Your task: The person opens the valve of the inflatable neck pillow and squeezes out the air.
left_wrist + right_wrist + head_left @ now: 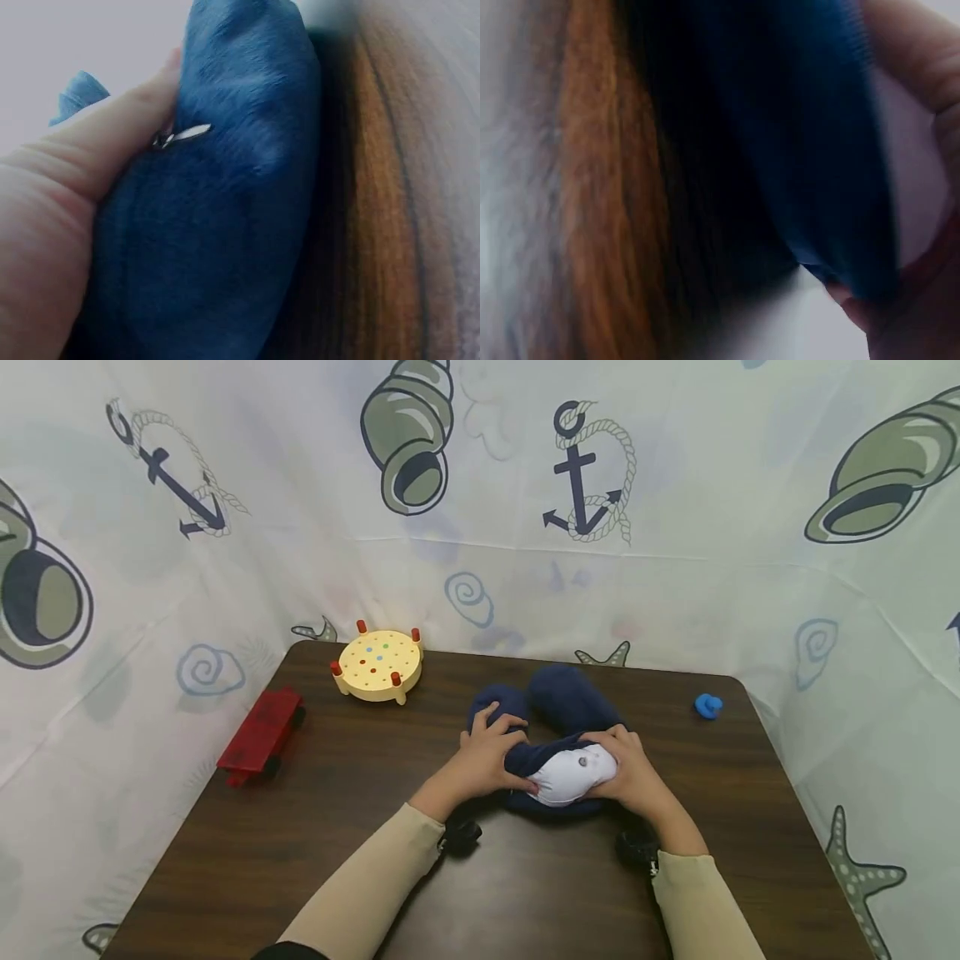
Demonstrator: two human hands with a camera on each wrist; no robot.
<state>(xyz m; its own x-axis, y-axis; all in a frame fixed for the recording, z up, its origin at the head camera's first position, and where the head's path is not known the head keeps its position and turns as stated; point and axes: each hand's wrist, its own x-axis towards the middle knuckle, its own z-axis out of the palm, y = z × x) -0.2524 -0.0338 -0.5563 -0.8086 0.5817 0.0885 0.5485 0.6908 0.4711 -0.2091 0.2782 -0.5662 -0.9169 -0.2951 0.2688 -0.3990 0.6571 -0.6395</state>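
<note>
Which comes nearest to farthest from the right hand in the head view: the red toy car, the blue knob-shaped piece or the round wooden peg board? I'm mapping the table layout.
Measured from the right hand:
1. Blue knob-shaped piece, to its right, near the table's far right corner.
2. Round wooden peg board, far left, at the back edge.
3. Red toy car, farthest, by the left edge.

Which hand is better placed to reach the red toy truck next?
Left. The left hand grips the navy plush on the side nearer the red toy truck; the right hand holds the far side.
</note>
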